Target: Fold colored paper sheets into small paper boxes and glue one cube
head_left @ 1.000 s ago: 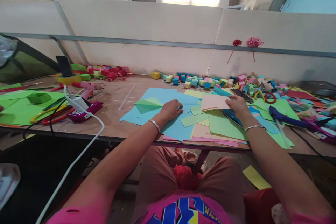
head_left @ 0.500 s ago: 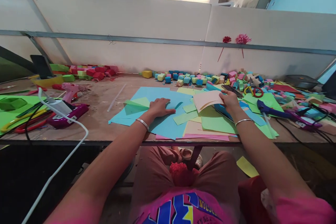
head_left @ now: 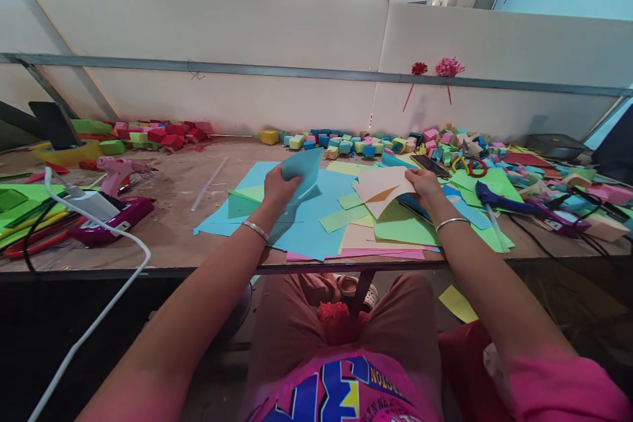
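My left hand (head_left: 277, 188) holds a small light-blue paper piece (head_left: 302, 170) lifted off the large blue sheet (head_left: 301, 224) on the wooden table (head_left: 182, 224). My right hand (head_left: 424, 186) grips the edge of a cream paper stack (head_left: 383, 184), raised and tilted above green sheets (head_left: 403, 227). A folded green paper (head_left: 250, 194) lies just left of my left hand. A silver bangle sits on each wrist.
Rows of coloured foam cubes (head_left: 356, 144) line the back wall. Pink glue guns (head_left: 111, 175) and a white cable (head_left: 113, 237) lie at left. Scissors (head_left: 467, 165), a dark phone (head_left: 429, 165) and a blue glue gun (head_left: 499, 201) sit at right amid paper scraps.
My left hand has lifted a light-blue piece off the blue sheet where it lay flat before. My right hand has raised and tilted the cream stack. The view shifted slightly right.
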